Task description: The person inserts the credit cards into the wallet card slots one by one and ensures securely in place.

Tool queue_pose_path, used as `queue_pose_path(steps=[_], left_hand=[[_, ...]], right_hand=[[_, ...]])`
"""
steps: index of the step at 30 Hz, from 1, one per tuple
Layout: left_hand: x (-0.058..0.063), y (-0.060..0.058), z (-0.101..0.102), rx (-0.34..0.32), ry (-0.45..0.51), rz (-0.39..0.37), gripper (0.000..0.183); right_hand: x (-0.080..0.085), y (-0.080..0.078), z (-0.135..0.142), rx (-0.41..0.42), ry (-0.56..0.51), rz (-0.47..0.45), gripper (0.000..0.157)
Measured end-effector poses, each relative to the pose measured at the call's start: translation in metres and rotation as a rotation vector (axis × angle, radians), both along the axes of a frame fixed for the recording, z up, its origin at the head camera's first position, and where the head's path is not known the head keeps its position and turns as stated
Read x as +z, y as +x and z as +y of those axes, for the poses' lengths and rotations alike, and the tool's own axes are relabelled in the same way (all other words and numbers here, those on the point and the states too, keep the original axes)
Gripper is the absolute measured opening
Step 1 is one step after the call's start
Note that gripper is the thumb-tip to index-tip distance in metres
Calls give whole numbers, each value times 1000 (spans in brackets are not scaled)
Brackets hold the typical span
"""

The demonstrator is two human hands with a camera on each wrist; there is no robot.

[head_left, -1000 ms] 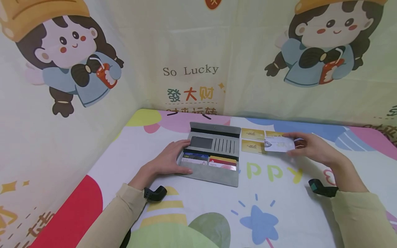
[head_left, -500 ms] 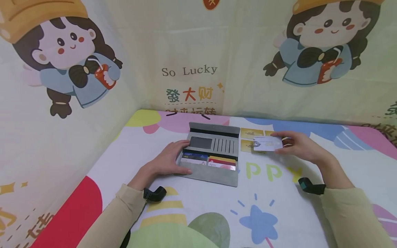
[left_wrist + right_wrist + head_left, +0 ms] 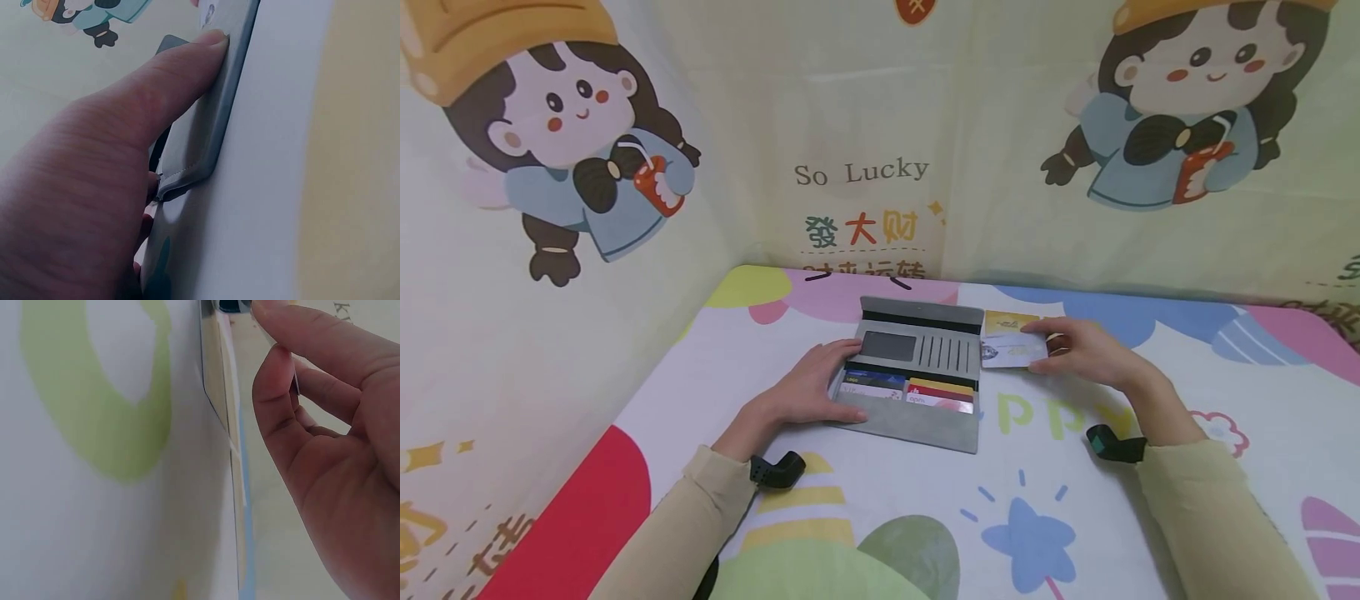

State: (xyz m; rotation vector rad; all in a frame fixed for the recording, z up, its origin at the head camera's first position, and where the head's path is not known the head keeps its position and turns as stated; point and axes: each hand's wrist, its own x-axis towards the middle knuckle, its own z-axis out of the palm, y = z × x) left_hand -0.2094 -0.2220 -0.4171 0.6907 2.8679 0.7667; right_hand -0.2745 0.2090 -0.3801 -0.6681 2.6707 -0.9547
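A grey long wallet (image 3: 917, 429) lies unfolded on the table, in the middle of the head view. Its lower pocket holds a blue-and-white card (image 3: 872, 386) and a red-and-white card (image 3: 940, 394). My left hand (image 3: 808, 386) presses on the wallet's left side; in the left wrist view its thumb (image 3: 187, 62) lies straight on the flap. My right hand (image 3: 1086, 354) pinches a white card (image 3: 1011, 351) between thumb and fingers, just right of the wallet. Under and behind this card, a gold card (image 3: 1009, 319) shows; other gold cards are hidden.
The table (image 3: 910, 483) carries a cloth with printed colourful shapes. Behind it rises a cream curtain (image 3: 985, 167) with cartoon figures, and another printed cloth wall (image 3: 625, 333) closes off the left side.
My right hand has carried the white card leftward over the gold cards, up to the wallet's right edge. The left hand and the wallet have stayed in place.
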Motion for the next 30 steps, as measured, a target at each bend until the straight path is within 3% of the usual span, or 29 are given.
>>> queue_pose_path(steps=[12,30], left_hand=[[0,0,1,-3,1,3,104],[1,1,1,-3,1,1,104]], right_hand=[[-3,-1,-15,59,-52,-16,58],[-6,-1,-26,91,-31,20,54]])
